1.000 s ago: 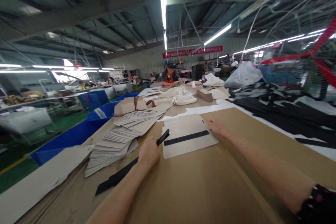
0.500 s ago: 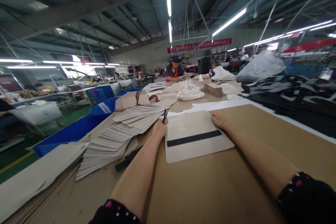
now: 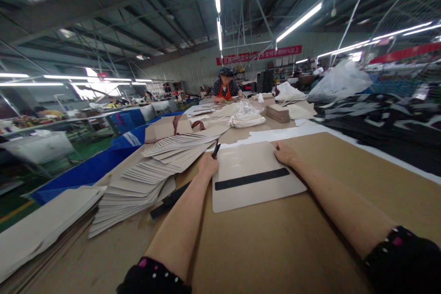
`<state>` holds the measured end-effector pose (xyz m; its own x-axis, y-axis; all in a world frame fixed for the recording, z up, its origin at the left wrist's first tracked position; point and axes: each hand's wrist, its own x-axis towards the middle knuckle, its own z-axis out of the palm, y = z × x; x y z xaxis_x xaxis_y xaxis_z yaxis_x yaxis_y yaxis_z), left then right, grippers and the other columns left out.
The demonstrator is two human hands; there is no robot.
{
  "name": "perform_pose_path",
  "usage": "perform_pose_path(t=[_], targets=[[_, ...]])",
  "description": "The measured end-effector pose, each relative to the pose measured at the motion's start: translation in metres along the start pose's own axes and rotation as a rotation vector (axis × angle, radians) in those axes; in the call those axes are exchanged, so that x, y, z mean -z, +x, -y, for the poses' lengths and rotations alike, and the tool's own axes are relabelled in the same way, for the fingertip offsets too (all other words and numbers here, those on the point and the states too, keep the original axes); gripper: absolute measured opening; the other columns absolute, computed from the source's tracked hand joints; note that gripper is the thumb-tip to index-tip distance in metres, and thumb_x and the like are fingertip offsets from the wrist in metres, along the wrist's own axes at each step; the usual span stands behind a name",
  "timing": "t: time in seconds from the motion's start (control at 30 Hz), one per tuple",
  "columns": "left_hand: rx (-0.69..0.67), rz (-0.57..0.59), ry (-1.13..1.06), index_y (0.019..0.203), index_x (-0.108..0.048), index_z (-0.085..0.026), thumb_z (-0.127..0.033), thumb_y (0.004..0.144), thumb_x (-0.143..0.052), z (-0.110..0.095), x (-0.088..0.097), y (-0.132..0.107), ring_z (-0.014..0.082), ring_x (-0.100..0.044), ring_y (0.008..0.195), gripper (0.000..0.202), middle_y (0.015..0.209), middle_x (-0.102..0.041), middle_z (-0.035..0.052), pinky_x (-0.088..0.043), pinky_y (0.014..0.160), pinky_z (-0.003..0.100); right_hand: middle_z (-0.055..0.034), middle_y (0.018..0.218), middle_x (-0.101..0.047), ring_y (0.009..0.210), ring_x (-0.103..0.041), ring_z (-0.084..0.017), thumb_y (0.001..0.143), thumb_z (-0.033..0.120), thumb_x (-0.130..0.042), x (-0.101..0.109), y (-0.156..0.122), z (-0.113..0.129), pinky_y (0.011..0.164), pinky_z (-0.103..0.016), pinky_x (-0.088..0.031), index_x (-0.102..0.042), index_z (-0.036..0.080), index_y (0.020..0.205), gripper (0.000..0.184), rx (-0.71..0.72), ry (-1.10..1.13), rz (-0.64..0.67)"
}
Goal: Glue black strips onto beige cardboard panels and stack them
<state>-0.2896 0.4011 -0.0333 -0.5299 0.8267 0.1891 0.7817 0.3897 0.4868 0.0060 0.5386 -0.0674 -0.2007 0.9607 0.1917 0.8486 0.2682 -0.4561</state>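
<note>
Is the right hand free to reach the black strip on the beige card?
Probably yes: the right hand rests on the card's far corner, the black strip lies uncovered just nearer, and the left hand, gripping a black piece, sits aside.

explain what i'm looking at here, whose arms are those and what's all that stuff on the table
This is one picture from a camera worn on a person's head, looking forward and down. The two arms reaching in are that person's own; there is no machine. The left hand is closed on a loose black strip that pokes up past the fingers. The right hand lies open on the far edge of a beige card sheet, which has a black band across it. The sheet lies on a brown cardboard-covered table. To the left is a fanned stack of card sheets; to the right, black printed material. Another person is at the far end.
</note>
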Motion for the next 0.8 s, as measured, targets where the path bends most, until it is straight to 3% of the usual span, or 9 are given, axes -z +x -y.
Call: perform_pose_path(t=[0.17, 0.33, 0.47, 0.8], targets=[[-0.011, 0.066, -0.016, 0.114, -0.06, -0.018, -0.047, 0.089, -0.056, 0.002, 0.008, -0.008, 0.0213, -0.063, 0.101, 0.038, 0.108, -0.066, 0.0062, -0.051, 0.091, 0.043, -0.0107, 0.102, -0.069, 0.099, -0.06, -0.026, 0.08, 0.023, -0.049, 0.003, -0.014, 0.003, 0.083, -0.033, -0.043, -0.061, 0.017, 0.106, 0.029, -0.006, -0.003, 0.004], [0.048, 0.091, -0.023, 0.114, -0.06, -0.018, -0.047, 0.09, -0.055, 0.011, 0.022, -0.034, 0.0217, -0.062, 0.103, 0.038, 0.11, -0.065, 0.0068, -0.051, 0.092, 0.044, -0.0103, 0.101, -0.068, 0.095, -0.059, -0.024, 0.082, 0.025, -0.047, 0.009, -0.052, 0.011, 0.079, -0.031, -0.042, -0.062, 0.017, 0.1, 0.025, 0.006, -0.005, -0.006], [0.085, 0.124, -0.049, 0.112, -0.061, -0.018, -0.05, 0.089, -0.055, 0.025, 0.042, -0.073, 0.0214, -0.064, 0.1, 0.04, 0.108, -0.066, 0.0061, -0.052, 0.09, 0.043, -0.0087, 0.096, -0.068, 0.092, -0.059, -0.023, 0.085, 0.025, -0.043, 0.017, -0.097, 0.021, 0.075, -0.03, -0.04, -0.061, 0.018, 0.096, 0.023, 0.001, 0.002, 0.004], [0.088, 0.199, -0.075, 0.108, -0.062, -0.017, -0.046, 0.09, -0.056, 0.065, 0.103, -0.198, 0.0198, -0.064, 0.097, 0.035, 0.104, -0.067, 0.0054, -0.052, 0.09, 0.043, -0.0069, 0.091, -0.066, 0.087, -0.058, -0.02, 0.087, 0.025, -0.04, 0.04, -0.228, 0.05, 0.071, -0.029, -0.038, -0.06, 0.018, 0.092, 0.021, 0.009, 0.04, 0.034]])
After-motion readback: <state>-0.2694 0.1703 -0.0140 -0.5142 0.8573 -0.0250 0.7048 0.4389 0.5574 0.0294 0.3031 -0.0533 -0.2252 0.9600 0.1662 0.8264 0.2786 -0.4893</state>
